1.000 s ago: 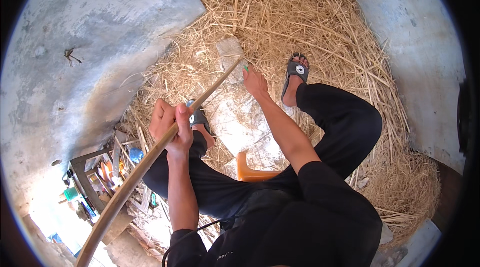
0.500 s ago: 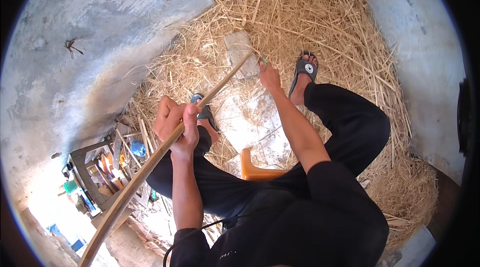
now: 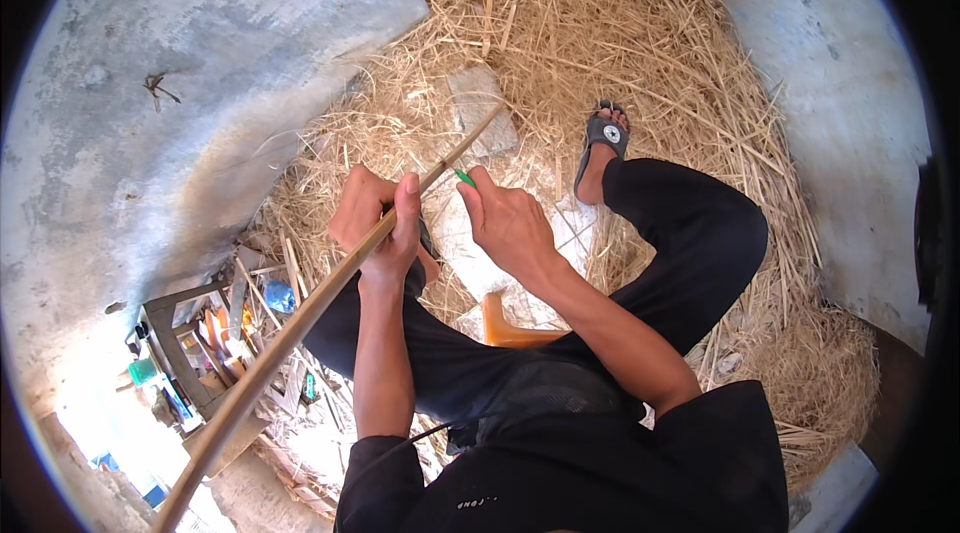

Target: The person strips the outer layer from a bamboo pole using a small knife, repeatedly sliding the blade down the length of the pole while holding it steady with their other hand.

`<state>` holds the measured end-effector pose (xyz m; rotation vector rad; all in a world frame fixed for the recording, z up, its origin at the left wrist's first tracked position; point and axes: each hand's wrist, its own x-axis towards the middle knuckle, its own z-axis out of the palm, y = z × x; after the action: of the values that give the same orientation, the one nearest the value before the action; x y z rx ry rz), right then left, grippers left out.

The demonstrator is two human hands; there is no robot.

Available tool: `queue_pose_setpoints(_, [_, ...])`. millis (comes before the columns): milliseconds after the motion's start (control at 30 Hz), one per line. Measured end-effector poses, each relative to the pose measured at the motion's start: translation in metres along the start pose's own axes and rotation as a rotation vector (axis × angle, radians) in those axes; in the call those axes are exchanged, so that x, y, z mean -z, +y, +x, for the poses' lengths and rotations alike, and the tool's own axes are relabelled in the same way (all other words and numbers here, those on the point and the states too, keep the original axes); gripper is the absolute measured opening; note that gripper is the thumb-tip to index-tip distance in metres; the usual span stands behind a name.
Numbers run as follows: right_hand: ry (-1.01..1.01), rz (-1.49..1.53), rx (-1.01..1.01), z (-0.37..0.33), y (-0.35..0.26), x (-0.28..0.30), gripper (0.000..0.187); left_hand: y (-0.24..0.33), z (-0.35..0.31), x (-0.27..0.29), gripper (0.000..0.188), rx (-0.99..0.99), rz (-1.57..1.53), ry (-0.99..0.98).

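Observation:
A long, slender bamboo pole [image 3: 290, 333] slants from the lower left up to a thin tip over the floor ahead. My left hand [image 3: 370, 223] is wrapped round it partway up, thumb lying along the top. Just beyond that grip, my right hand [image 3: 512, 228] is closed on a small green tool [image 3: 464, 177], whose end is beside the pole. My fingers cover most of this tool, so its kind cannot be made out, nor whether it touches the bamboo.
Straw-like shavings [image 3: 620, 23] cover the floor between two grey walls [image 3: 200, 53]. A stone block [image 3: 485, 113] lies under the pole's tip. An orange plastic piece [image 3: 515, 335] shows between my legs. At lower left stand a wooden frame [image 3: 172, 333] with clutter and a blue bag [image 3: 280, 296].
My right hand has come back from near the pole's tip toward my left hand, bringing the green tool along. My left hand has shifted slightly forward and to the right.

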<state>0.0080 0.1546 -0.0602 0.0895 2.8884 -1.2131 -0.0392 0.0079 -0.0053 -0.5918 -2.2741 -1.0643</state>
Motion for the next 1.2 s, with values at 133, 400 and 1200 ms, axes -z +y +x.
queue_pose_setpoints(133, [-0.068, -0.158, -0.110, 0.017, 0.062, -0.028, 0.031, 0.013, -0.007, -0.004, 0.027, -0.114, -0.010, -0.061])
queue_pose_setpoints(400, [-0.026, 0.000, -0.235, -0.001, 0.060, -0.014, 0.034, 0.001, 0.005, -0.008, 0.028, -0.067, -0.090, 0.029])
queue_pose_setpoints(1200, [-0.030, 0.136, -0.230, 0.015, 0.046, -0.009, 0.031, -0.008, 0.004, -0.005, 0.038, 0.073, -0.097, 0.049])
